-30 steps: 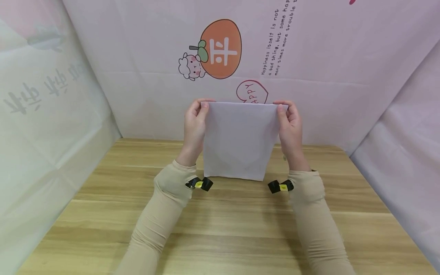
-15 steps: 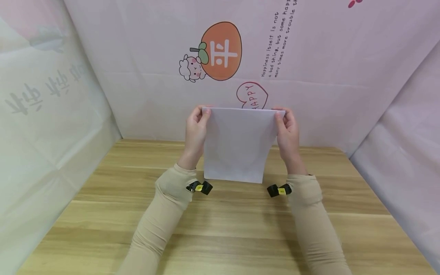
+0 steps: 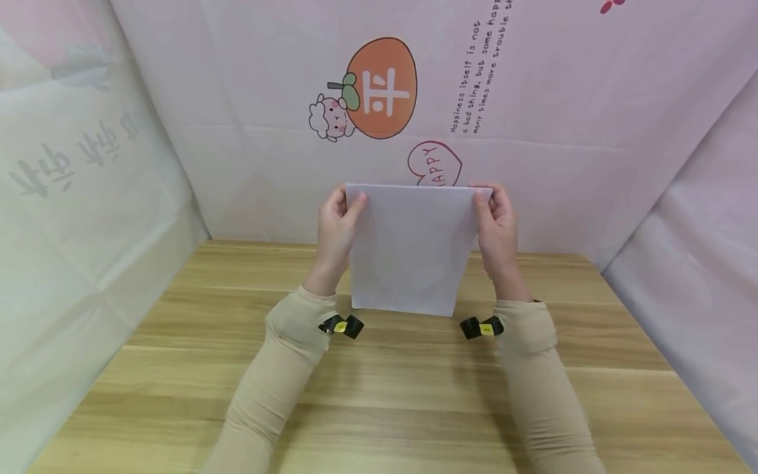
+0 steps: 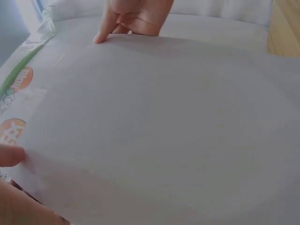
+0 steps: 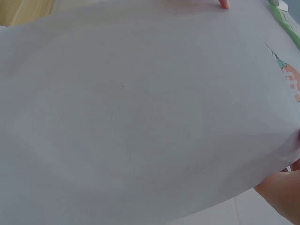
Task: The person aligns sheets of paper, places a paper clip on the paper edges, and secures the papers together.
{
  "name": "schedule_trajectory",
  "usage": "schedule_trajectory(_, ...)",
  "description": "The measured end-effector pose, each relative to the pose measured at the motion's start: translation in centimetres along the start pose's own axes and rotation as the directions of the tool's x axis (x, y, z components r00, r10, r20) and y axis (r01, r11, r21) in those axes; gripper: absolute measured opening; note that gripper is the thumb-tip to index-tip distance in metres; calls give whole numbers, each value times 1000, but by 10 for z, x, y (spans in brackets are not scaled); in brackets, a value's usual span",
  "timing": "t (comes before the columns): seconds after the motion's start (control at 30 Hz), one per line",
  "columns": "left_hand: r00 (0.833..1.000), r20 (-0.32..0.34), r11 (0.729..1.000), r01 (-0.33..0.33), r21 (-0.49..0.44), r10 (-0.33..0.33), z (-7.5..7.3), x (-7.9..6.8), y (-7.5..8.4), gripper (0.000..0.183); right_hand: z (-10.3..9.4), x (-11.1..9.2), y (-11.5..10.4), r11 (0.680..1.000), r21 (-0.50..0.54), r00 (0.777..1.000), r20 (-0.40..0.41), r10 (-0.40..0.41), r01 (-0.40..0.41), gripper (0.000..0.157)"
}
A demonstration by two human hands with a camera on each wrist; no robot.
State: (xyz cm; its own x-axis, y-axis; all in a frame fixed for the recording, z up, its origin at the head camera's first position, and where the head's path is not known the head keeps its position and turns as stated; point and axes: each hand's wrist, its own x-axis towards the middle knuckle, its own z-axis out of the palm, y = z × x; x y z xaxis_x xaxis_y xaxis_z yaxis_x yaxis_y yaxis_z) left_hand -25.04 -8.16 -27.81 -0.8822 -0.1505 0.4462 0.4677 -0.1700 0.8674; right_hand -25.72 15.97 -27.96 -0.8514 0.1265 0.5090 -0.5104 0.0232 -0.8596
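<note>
A blank white sheet of paper (image 3: 411, 253) is held up by both hands above the far part of the table, its lower edge hanging toward me. At its upper left corner my left hand (image 3: 335, 227) pinches it, thumb in front and fingers behind. The upper right corner is pinched the same way by my right hand (image 3: 497, 227). In the left wrist view the paper (image 4: 159, 126) fills most of the picture, with the right hand (image 4: 138, 15) at its far edge. The paper (image 5: 140, 112) also covers most of the right wrist view. Fingers behind the sheet are partly hidden.
The wooden table (image 3: 379, 388) spreads beneath the arms. Behind it hangs a white cloth (image 3: 266, 178) printed with an orange fruit, a sheep, a heart and lettering. More cloth closes off the left and right sides. Black wrist cameras (image 3: 354, 326) sit at both cuffs.
Both hands and the paper have come slightly lower in view since a second ago. In the last half second the left thumb has shifted slightly inward on the sheet.
</note>
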Motion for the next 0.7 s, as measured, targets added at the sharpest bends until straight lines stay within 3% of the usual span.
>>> schedule_trajectory(0.27, 995, 70, 997, 69, 46, -72, -10, -9, -16, 33, 0, -1, -2, 1000, -4, 1000, 1, -8, 8, 25)
schedule_trajectory(0.47, 990, 80, 992, 113, 46, -117, -15, -14, -27, 37, 0, -1, -3, 1000, -2, 1000, 6, 0, 0, 25)
schedule_trajectory(0.7, 989, 73, 991, 122, 61, -126, -15, -17, -33, 36, -4, -1, 2, 1000, 22, 1000, 22, 10, -10, 25)
